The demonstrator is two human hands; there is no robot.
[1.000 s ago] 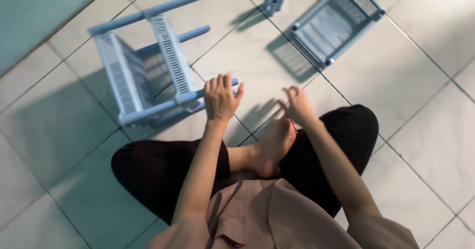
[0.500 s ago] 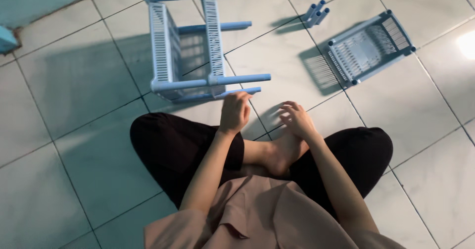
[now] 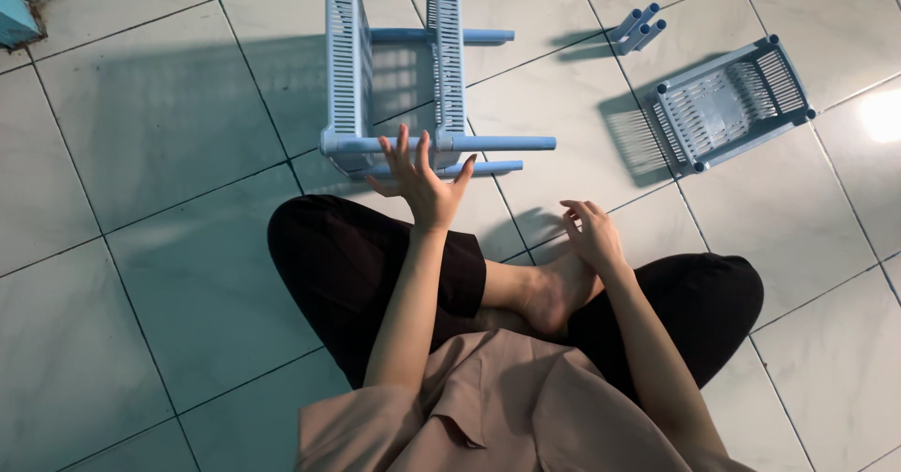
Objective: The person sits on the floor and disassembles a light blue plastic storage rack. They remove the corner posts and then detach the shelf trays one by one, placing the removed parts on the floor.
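L grip [image 3: 419,179] fingers spread wide, holds nothing, just at near tube of half-built blue rack [image 3: 413,68] lying on its side on floor ahead; R grip [image 3: 591,233] loose, empty by foot; risk: careless push may roll rack, pop tube joints.

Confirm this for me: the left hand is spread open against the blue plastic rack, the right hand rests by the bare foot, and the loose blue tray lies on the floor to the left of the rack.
Not quite. In the head view the loose blue tray lies to the right of the blue plastic rack, not the left. The rest holds: the left hand is spread open against the rack, and the right hand rests by the bare foot.
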